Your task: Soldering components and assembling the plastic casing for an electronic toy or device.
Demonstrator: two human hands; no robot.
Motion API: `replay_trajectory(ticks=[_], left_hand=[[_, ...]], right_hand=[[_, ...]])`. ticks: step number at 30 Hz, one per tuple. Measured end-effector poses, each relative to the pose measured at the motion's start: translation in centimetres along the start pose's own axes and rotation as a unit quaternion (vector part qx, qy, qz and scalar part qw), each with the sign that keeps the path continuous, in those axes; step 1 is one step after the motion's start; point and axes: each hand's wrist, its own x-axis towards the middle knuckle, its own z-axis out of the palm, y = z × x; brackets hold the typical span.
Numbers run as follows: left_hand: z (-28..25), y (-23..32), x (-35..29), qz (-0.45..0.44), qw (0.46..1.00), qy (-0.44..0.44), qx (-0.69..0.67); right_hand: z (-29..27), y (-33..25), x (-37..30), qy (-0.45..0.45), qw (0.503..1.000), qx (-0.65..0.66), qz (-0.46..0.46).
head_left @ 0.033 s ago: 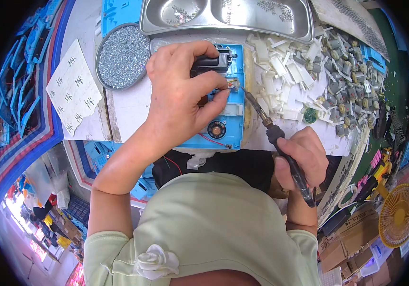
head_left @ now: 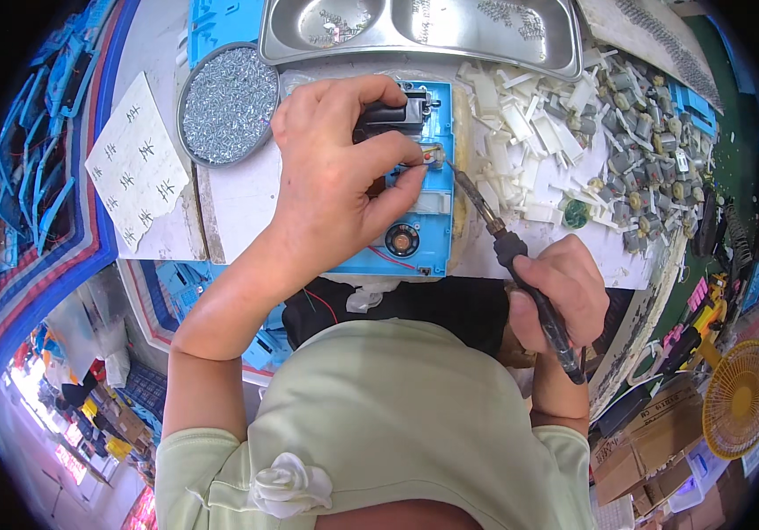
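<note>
A worker sits at a crowded bench, a blue case [head_left: 437,179] lying open before them, its long side running away from the body. The left hand [head_left: 335,172] reaches across the case from its left, thumb and forefinger drawn to a narrow pinch on what looks like a thin wire [head_left: 427,160], too fine to be certain. The fingertips end at a small part [head_left: 437,157] near the case's right edge, which lies just to their right.

The right hand [head_left: 563,291], fingers wrapped around the handle, holds a soldering iron [head_left: 510,247] on a slant. Its long axis runs from lower right to upper left, tip toward the small part. The tip is just beside that part, on the side opposite the left fingertips; whether it touches cannot be told. The left hand is much nearer the part; the right stays well back along the iron.

Inside the case, a black box [head_left: 397,115] sits beyond the pinch, a round speaker [head_left: 402,239] on the near side. White plastic pieces [head_left: 530,124] and small motors [head_left: 643,163] heap to the right; a bowl [head_left: 220,165] of screws [head_left: 229,102] stands left.
</note>
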Motion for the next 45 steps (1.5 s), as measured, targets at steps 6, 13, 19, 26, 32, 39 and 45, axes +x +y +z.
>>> replay_trajectory(ticks=[6, 13, 19, 26, 32, 39, 45], left_hand=[[-0.18, -0.16, -0.02, 0.005, 1.000, -0.006, -0.008], [-0.13, -0.12, -0.01, 0.004, 1.000, -0.008, 0.000], [-0.15, -0.18, -0.03, 0.009, 1.000, -0.007, 0.001], [-0.18, -0.29, -0.05, 0.013, 1.000, -0.006, -0.004], [-0.19, -0.26, -0.05, 0.014, 1.000, -0.005, 0.000], [-0.20, -0.23, -0.03, 0.013, 1.000, -0.007, -0.002], [-0.16, -0.29, -0.07, 0.016, 1.000, -0.004, -0.002]], right_hand=[[-0.02, -0.10, 0.11, -0.008, 1.000, -0.001, 0.006], [0.25, 0.02, -0.06, -0.011, 1.000, -0.003, 0.005], [0.42, -0.03, 0.23, -0.011, 1.000, -0.005, 0.003], [0.49, -0.15, 0.16, -0.012, 1.000, 0.001, 0.007], [0.22, -0.21, 0.08, -0.017, 1.000, -0.005, 0.011], [0.36, -0.13, 0.33, -0.009, 1.000, 0.004, 0.003], [0.52, -0.01, 0.48, -0.014, 1.000, 0.000, 0.001]])
